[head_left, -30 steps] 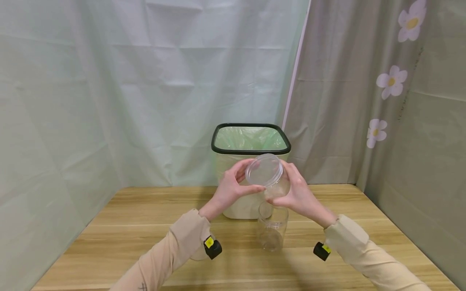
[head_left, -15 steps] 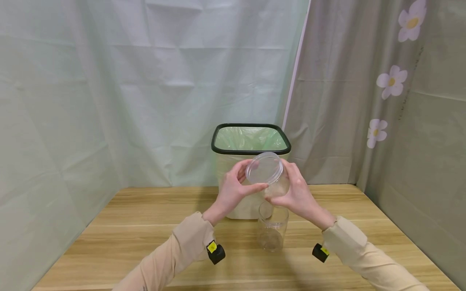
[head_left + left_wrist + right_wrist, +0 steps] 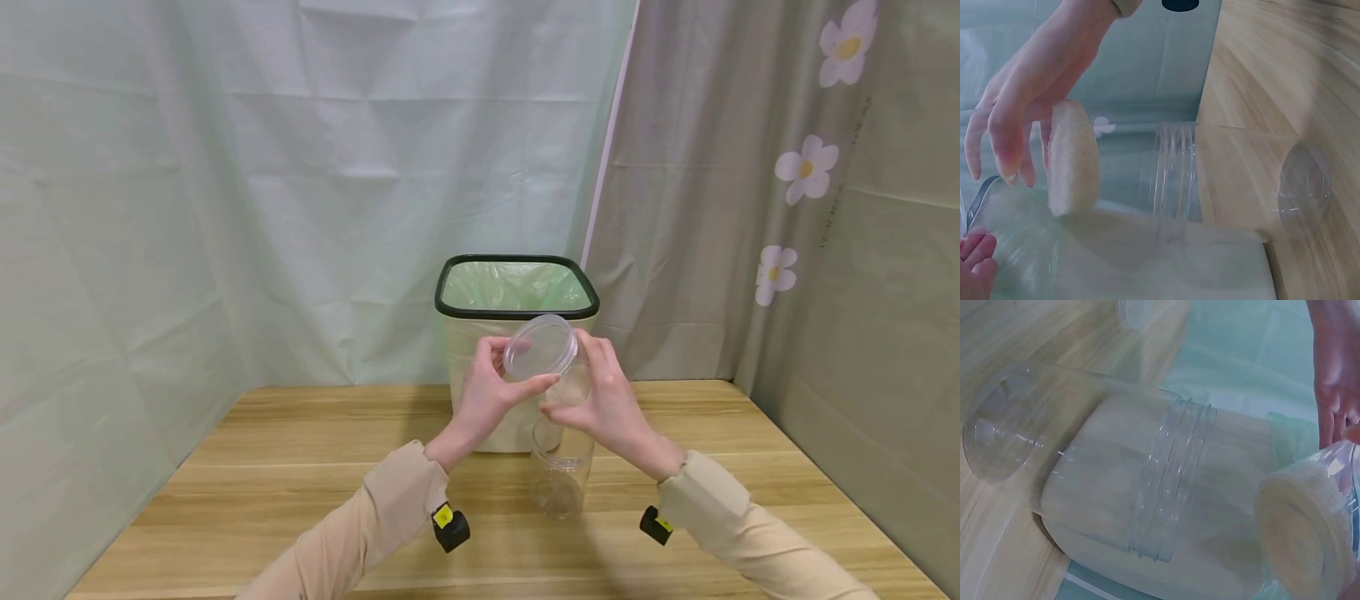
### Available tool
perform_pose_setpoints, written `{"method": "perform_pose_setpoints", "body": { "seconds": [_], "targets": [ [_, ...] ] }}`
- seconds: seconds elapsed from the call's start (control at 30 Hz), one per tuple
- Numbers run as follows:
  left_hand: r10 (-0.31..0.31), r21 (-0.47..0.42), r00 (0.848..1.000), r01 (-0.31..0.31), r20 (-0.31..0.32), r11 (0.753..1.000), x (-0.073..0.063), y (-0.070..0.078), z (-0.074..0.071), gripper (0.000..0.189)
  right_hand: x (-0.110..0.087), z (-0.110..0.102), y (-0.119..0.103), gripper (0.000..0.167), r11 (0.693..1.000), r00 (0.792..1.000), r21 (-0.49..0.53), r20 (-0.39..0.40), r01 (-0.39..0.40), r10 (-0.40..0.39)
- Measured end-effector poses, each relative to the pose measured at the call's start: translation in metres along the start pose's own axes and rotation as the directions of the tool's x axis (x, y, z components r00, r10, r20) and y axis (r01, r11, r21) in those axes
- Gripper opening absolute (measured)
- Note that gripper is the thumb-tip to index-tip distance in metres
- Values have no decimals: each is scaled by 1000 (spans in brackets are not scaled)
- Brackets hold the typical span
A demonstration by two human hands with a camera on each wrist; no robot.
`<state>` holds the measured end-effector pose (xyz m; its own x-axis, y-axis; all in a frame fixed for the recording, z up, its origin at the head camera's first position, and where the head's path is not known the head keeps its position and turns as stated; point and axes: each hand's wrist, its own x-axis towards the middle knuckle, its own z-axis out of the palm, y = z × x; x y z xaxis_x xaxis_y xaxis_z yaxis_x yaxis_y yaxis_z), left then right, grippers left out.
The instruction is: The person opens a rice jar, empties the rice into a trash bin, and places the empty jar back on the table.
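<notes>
Over the table, both hands hold a tilted clear plastic jar (image 3: 573,385) with its mouth end toward the head camera. My left hand (image 3: 482,400) pinches the clear round lid (image 3: 538,346) at that end, thumb along the near rim and fingers behind. Thumb and fingers of my right hand (image 3: 611,408) grip the jar's body. Whitish, grainy-looking contents (image 3: 1074,159) fill the jar's bottom part in the left wrist view. Below the hands, a second clear jar (image 3: 561,479) stands upright and lidless on the table, its threaded neck (image 3: 1175,478) showing in the right wrist view.
Behind the jars stands a cream bin with a black rim (image 3: 517,315) and a pale green liner (image 3: 517,285). Another clear ridged item (image 3: 1134,312) is at the top of the right wrist view. Curtains (image 3: 375,167) close off the wooden table (image 3: 300,467) behind and at the sides.
My left thumb has slid right along the lid's rim and the left wrist has shifted right. The right hand has shifted slightly left, still gripping the jar. The standing jar has not moved.
</notes>
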<state>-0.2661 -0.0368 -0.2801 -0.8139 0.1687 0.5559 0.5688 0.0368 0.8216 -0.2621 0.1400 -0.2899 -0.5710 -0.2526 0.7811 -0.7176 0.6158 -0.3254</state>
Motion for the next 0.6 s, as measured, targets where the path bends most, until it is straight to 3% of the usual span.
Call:
{"method": "perform_pose_setpoints", "body": {
  "seconds": [0.1,0.23,0.4,0.6],
  "targets": [
    [-25,3,1000,25,-13,1000,-1,0,1,62,-1,1,0,94,1000,1000,-3,1,-1,1],
    [-54,-31,998,54,19,998,-1,-1,1,67,-2,0,1,93,1000,1000,2,10,-17,17],
    [-34,-122,992,49,122,991,0,-1,-3,74,-2,-4,5,93,998,998,33,34,-56,55],
    [-19,-234,972,76,236,969,6,-2,-15,76,2,-12,5,96,991,992,81,83,-104,97]
  ]
}}
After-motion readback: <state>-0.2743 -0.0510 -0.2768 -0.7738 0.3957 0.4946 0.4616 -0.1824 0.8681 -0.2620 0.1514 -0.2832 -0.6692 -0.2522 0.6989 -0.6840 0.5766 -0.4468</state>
